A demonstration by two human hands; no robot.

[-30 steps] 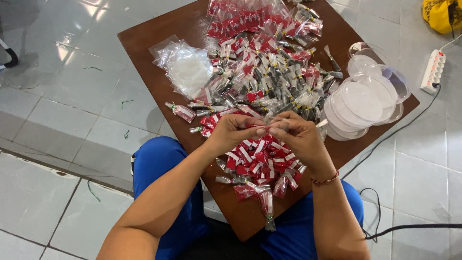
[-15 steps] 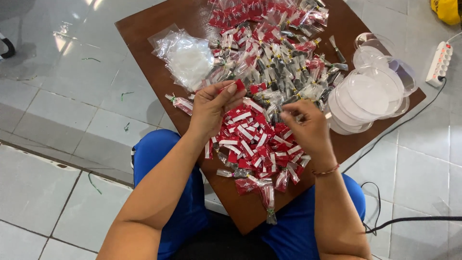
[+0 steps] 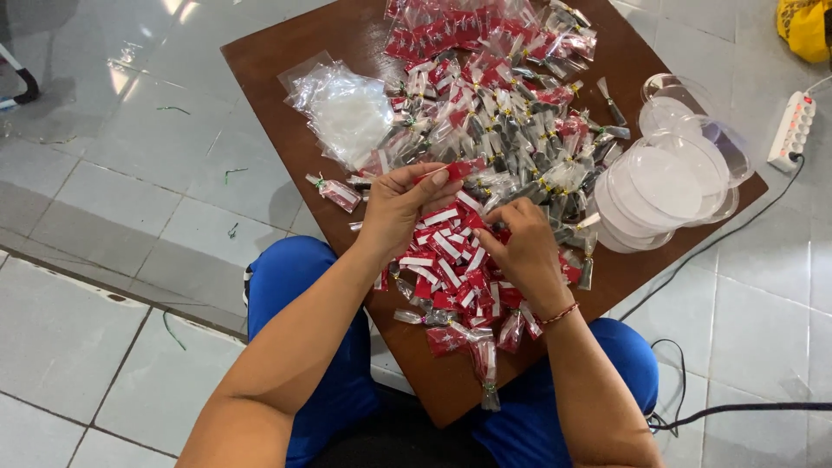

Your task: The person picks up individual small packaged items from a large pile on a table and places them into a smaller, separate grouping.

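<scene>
Left hand (image 3: 400, 208) pinching red packet (image 3: 451, 171) at fingertips, lifting it clear of pile; right hand (image 3: 520, 247) curling, fingers pressing together on red-and-white sachets (image 3: 446, 260) heaped at near table (image 3: 286, 69) edge, within reach

red-white packets (image 3: 446, 269), brown table (image 3: 295, 52), blue trousers (image 3: 295, 286)

Blue trousers (image 3: 303, 286), red wrist bracelet (image 3: 562, 314)

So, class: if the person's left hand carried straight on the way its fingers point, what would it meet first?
Probably the pile of small clear packets just past the left hand; height above the table is unclear.
</scene>
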